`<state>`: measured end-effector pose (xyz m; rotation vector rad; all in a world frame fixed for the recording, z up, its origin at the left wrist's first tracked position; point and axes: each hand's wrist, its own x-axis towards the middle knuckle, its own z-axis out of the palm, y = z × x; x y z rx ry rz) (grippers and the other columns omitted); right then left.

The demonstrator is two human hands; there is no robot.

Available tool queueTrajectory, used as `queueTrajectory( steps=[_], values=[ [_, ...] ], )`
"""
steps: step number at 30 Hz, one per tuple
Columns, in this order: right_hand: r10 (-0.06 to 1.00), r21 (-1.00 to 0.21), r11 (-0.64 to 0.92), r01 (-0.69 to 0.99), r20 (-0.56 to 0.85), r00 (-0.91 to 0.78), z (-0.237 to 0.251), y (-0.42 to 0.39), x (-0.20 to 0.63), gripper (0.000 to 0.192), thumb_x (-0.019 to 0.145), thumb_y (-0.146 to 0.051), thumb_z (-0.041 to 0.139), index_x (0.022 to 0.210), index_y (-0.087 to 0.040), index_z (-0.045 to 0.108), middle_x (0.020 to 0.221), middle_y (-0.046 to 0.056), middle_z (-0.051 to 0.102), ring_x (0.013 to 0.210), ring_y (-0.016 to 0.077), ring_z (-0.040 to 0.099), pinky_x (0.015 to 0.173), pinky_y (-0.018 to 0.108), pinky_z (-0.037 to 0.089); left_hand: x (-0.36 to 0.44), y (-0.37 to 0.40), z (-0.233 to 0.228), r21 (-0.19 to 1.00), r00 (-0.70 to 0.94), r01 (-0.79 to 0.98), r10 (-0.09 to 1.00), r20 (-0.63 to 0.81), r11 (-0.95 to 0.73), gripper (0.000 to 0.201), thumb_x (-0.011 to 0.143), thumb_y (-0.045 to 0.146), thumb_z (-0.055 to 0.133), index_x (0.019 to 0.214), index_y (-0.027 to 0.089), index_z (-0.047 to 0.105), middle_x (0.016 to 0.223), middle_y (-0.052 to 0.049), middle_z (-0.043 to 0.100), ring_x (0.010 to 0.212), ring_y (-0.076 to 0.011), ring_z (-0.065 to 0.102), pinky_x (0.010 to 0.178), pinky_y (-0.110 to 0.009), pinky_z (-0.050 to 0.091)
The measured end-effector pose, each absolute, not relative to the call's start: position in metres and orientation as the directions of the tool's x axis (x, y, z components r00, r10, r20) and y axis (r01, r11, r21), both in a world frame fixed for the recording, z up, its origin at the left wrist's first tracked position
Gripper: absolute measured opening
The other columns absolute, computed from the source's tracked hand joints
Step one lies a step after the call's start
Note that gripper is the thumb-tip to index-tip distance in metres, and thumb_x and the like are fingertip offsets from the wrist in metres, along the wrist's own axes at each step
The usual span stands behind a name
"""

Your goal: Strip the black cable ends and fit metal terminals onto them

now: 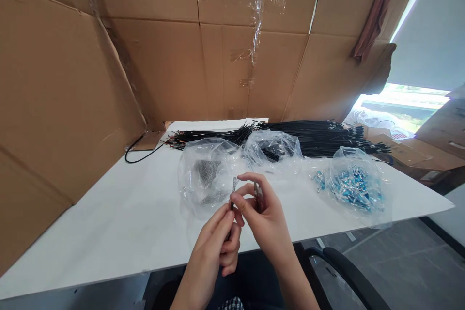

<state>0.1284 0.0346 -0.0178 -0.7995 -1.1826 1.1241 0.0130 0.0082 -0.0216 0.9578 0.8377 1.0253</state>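
My left hand (218,240) is closed in front of me, its thumb and finger pinching a thin dark rod-like piece with a greyish, twisted-looking tip (234,184) that points up. Close against it on the right, my right hand (265,213) has its thumb at the same thin piece, with the index finger arched over the tip. A small dark shiny object (258,196) sits in the curled fingers of that hand; its kind is not clear. Just beyond the hands lies a clear plastic bag (189,174) with small grey parts (209,172) inside.
Bundles of thin black cables (308,135) lie along the back of the white table (109,223). A second clear bag (274,143) rests before them. On the right is a bag of blue-and-silver small parts (354,186). Cardboard walls (152,63) stand behind and left. A chair armrest (345,266) is below right.
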Motion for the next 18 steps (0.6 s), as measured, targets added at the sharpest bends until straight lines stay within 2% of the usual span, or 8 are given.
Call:
queueTrajectory(
  steps=[3,7,11,14,18],
  values=[
    [0.944,-0.935,0.325,-0.144,0.311,0.111,-0.016,0.032,0.129,0.01,0.089,-0.03,0.061,0.095,-0.021,0.058,0.081,-0.002,0.061,0.05,0.0065,0.049,0.05,0.022,0.041,0.014,0.006,-0.019,0.912,0.331,-0.319,0.932,-0.15,0.26,0.029,0.092,0.047,0.052,0.081,0.02,0.051,0.053,0.012,0.025,0.04,-0.0038,0.011,0.035,-0.015,0.015],
    [0.903,-0.91,0.414,-0.02,0.408,0.135,-0.014,0.029,0.132,0.008,0.091,-0.025,0.058,0.084,-0.021,0.058,0.083,-0.001,0.057,0.048,0.0058,0.043,0.047,0.022,0.036,0.014,0.005,-0.017,0.909,0.317,-0.316,0.933,-0.17,0.273,0.033,0.09,0.053,0.053,0.08,0.021,0.052,0.047,0.013,0.023,0.038,-0.0036,0.01,0.034,-0.014,0.012],
    [0.817,-0.814,0.573,0.095,0.577,0.015,-0.014,0.023,0.132,0.011,0.09,-0.013,0.054,0.086,-0.022,0.06,0.086,0.001,0.055,0.068,0.0118,0.052,0.055,0.023,0.041,0.015,0.006,-0.018,0.889,0.242,-0.395,0.96,-0.142,0.231,0.038,0.084,0.056,0.061,0.074,0.021,0.051,0.044,0.013,0.022,0.037,-0.003,0.008,0.033,-0.013,0.012],
    [0.798,-0.787,0.602,0.131,0.594,-0.101,-0.017,0.017,0.13,0.022,0.085,-0.004,0.051,0.092,-0.022,0.06,0.087,0.001,0.056,0.071,0.0119,0.054,0.058,0.022,0.043,0.015,0.005,-0.019,0.863,0.155,-0.466,0.978,-0.137,0.195,0.042,0.077,0.056,0.069,0.07,0.021,0.047,0.044,0.014,0.025,0.038,-0.0024,0.01,0.033,-0.012,0.014],
    [0.794,-0.779,0.607,0.157,0.585,-0.167,-0.019,0.012,0.128,0.031,0.08,0.0,0.049,0.098,-0.023,0.06,0.091,0.001,0.056,0.072,0.0124,0.056,0.059,0.023,0.043,0.013,0.003,-0.018,0.822,0.133,-0.533,0.98,-0.151,0.199,0.046,0.071,0.056,0.075,0.071,0.021,0.045,0.045,0.014,0.027,0.038,-0.0016,0.01,0.033,-0.01,0.015]
  ],
)
